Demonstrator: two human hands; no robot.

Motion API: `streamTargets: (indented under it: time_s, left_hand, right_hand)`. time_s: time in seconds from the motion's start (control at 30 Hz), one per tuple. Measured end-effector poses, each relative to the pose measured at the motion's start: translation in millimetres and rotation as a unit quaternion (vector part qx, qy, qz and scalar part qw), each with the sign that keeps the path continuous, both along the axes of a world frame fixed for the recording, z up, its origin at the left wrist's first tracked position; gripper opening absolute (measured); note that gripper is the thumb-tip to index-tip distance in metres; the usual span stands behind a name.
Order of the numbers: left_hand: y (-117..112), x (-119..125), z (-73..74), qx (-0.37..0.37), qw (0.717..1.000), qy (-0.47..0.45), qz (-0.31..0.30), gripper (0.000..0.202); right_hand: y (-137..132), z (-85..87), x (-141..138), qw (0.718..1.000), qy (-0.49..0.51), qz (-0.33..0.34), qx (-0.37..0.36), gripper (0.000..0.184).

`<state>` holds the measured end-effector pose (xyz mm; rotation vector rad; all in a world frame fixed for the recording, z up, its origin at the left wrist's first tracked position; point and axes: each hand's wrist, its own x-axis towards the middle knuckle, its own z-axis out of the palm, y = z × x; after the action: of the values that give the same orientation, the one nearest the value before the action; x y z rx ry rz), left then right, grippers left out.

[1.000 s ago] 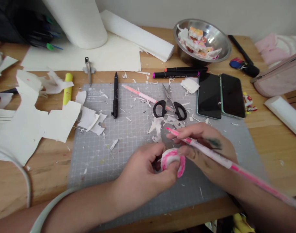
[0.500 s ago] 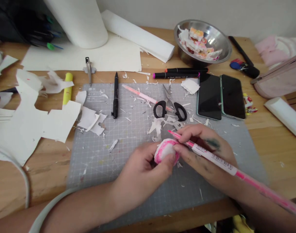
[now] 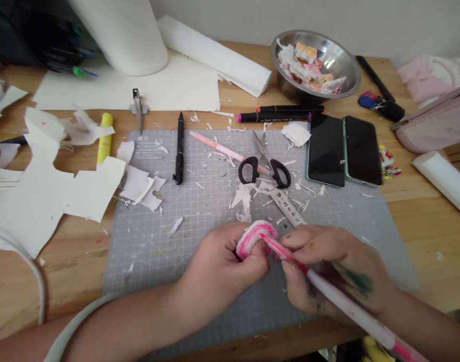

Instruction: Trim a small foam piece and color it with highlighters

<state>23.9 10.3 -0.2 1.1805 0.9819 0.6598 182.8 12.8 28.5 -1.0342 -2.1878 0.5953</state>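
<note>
My left hand (image 3: 222, 266) pinches a small rounded white paper piece (image 3: 252, 236) stained pink, held just above the grey cutting mat (image 3: 158, 236). My right hand (image 3: 335, 271) grips a pink marker (image 3: 328, 291) like a pen, and its tip touches the paper piece. Both hands sit near the front middle of the mat. A steel ruler (image 3: 290, 207) lies just beyond my right hand.
Black-handled scissors (image 3: 265, 168), a pink pen (image 3: 224, 148) and a black pen (image 3: 179, 148) lie on the mat among paper scraps. Two phones (image 3: 345, 151) rest at the right. A steel bowl (image 3: 316, 63) of coloured pieces, markers (image 3: 278, 113), paper rolls (image 3: 214, 53) and cut sheets (image 3: 44, 191) surround it.
My right hand has drawn back towards me and lowered, uncovering the ruler. The marker tip now touches the pink paper piece, which my left hand has turned slightly.
</note>
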Motion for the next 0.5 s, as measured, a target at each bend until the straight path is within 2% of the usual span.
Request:
streamTargets:
  time_s: [0.13, 0.27, 0.4, 0.5]
  left_hand:
    - [-0.4, 0.1, 0.3, 0.010, 1.000, 0.007, 0.002, 0.023]
    - [-1.1, -0.2, 0.2, 0.014, 1.000, 0.018, 0.007, 0.019]
    - [-1.2, -0.4, -1.3, 0.022, 1.000, 0.015, -0.004, 0.021]
    - [-1.5, -0.1, -1.8, 0.024, 0.999, 0.030, -0.003, 0.022]
  right_hand:
    - [3.6, -1.1, 1.3, 0.998, -0.034, -0.021, 0.043, 0.019]
    - [3.8, -0.6, 5.4, 0.999, -0.034, -0.012, 0.037, 0.023]
    - [2.5, -1.7, 5.0, 0.999, -0.028, 0.010, 0.039, 0.018]
    - [3.3, 0.7, 3.8, 0.997, -0.055, -0.039, 0.050, 0.020]
